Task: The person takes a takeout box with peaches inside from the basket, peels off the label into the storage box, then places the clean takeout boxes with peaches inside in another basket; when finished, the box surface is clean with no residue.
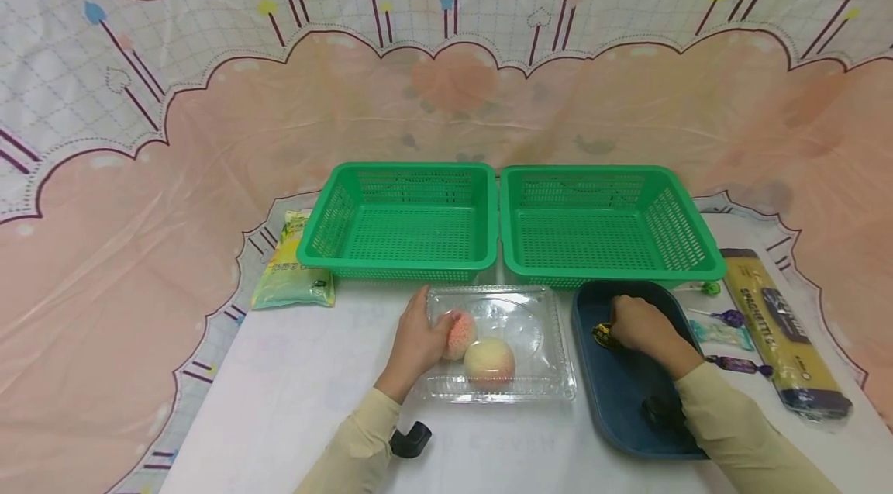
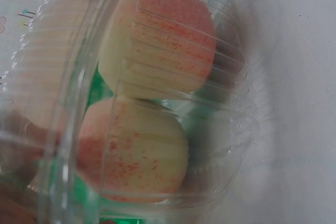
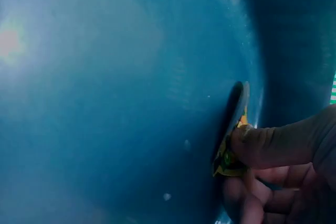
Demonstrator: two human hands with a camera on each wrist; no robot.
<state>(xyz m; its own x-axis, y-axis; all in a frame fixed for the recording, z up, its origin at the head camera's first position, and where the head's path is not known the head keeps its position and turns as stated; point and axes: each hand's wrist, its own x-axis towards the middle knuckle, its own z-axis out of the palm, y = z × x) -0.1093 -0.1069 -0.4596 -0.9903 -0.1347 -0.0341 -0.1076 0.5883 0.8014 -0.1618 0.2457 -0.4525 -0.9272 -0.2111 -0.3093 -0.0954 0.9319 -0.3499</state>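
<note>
A clear plastic box (image 1: 533, 323) with two peaches (image 1: 490, 362) inside lies on the table. My left hand (image 1: 416, 339) holds the box by its left side, its thumb reaching over the plastic near the pinker peach (image 1: 460, 335). In the left wrist view both peaches (image 2: 134, 150) show through the ridged plastic, and the fingers are blurred. Inside the blue tray (image 1: 605, 401), my right hand (image 1: 645, 331) pinches a small yellow-and-black wrapped candy (image 3: 231, 153) between thumb and fingers, close to the tray's floor.
Two green baskets (image 1: 398, 274) (image 1: 614, 277) stand side by side at the back. A yellow-green packet (image 1: 293, 277) lies left of them. Right of the tray are a spaghetti pack (image 1: 784, 331), a purple lollipop (image 1: 732, 318), a green lollipop (image 1: 711, 288) and wrapped sweets (image 1: 739, 364).
</note>
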